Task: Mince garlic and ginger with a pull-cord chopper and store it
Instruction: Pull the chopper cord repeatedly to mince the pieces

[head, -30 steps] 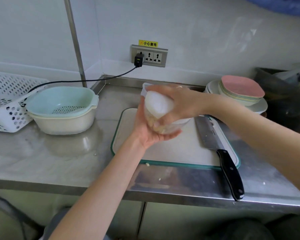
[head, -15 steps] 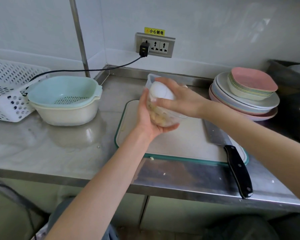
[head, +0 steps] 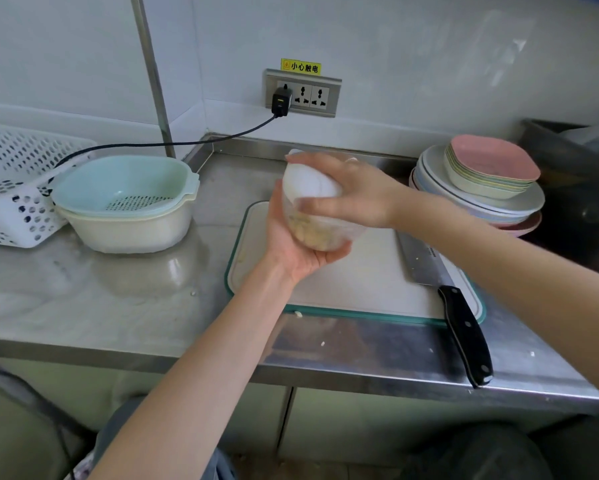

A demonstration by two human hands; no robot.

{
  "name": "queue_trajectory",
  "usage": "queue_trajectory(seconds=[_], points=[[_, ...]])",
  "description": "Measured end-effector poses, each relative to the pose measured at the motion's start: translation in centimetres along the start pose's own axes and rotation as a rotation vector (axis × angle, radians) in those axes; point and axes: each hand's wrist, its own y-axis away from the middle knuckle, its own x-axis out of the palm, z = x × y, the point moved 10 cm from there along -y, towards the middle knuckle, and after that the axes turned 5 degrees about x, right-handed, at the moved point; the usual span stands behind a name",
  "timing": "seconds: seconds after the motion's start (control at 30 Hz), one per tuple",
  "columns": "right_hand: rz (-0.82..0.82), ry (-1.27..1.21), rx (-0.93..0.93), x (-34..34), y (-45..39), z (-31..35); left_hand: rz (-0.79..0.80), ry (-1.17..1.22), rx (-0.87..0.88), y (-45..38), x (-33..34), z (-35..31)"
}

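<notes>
Up above the cutting board [head: 360,289], clear of it, the chopper [head: 312,202] is held tilted between both hands, its white lid [head: 308,183] turned toward the left and pale minced bits [head: 313,233] showing through the clear cup. The left hand [head: 291,247] cups the bottom with fingers curled under it; the right hand [head: 353,195] wraps over the lid from the right, thumb across the front. A cleaver [head: 443,289] lies along the board's right side, its black handle reaching past the board's front edge almost to the counter's front lip. Bare steel counter [head: 118,306] lies open to the left of the board, up to the nested strainer bowls [head: 125,206] and a white basket [head: 11,188] at the far left. Stacked plates [head: 478,188] stand just behind the board's right corner. A cord [head: 173,143] runs from the wall socket [head: 303,93] leftward over the basket.
</notes>
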Motion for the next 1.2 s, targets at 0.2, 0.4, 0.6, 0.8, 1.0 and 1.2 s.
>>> queue_trajectory(seconds=[0.2, 0.4, 0.6, 0.8, 1.0, 1.2], points=[[-0.058, 0.052, 0.361, -0.4, -0.5, -1.9, -0.156, -0.119, 0.181, 0.6, -0.6, -1.2], [-0.017, 0.049, 0.404, -0.3, -1.0, -1.5, -0.181, -0.115, 0.265, 0.7, -0.9, -1.9], [0.090, -0.214, 0.277, -0.9, -0.3, -2.1, -0.158, -0.277, 0.538, 0.6, -0.4, -3.9], [0.346, 0.040, 0.048, 1.6, 2.9, -3.4, -0.460, -0.662, 0.739, 3.0, -2.5, -7.2], [0.269, -0.036, -0.217, 2.0, 6.3, -1.1, -0.293, -1.032, 0.774, 3.6, 1.9, -8.0], [-0.422, 0.071, -0.157, -0.8, 11.8, -4.0, 0.041, -1.564, 0.487, 0.3, 6.8, -4.8]])
